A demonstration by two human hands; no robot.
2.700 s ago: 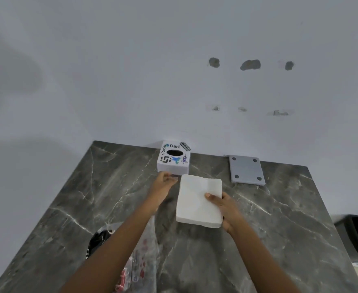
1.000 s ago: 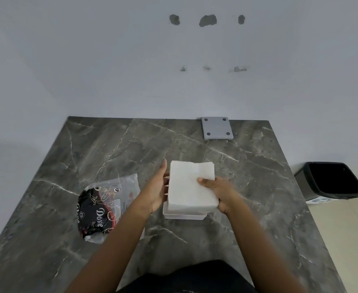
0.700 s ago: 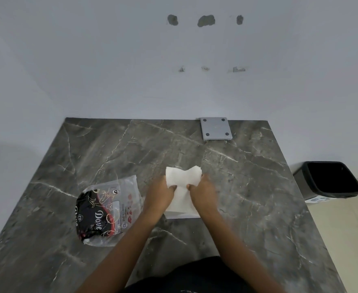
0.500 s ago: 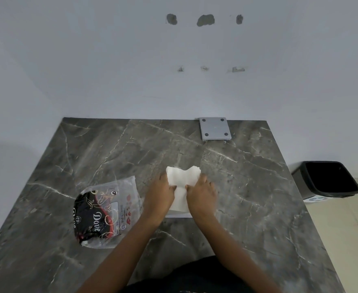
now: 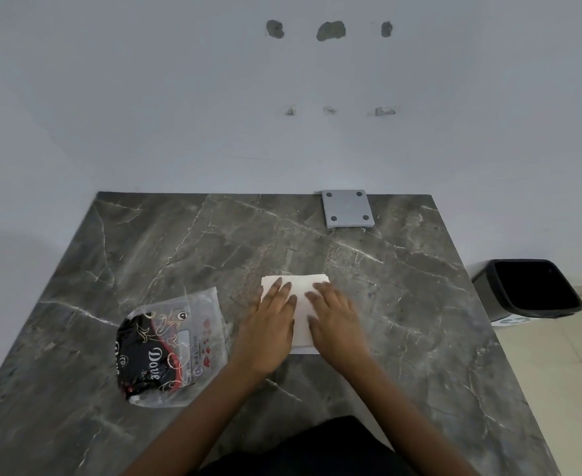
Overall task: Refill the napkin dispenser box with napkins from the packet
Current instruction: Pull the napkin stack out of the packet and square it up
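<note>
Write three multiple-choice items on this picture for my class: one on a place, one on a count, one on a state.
1. Where does the packet lie?
A. left of the hands
B. in the bin
C. on the grey plate

2. How many dark dots show on the grey plate?
A. two
B. four
C. six

3. How are the hands placed?
A. raised in the air
B. gripping the packet
C. flat on the napkins

Key: 1 A, the packet lies on the table beside the left hand. 2 B, one dot sits in each corner. 3 C, the left hand and right hand press palms down on the napkins.
</note>
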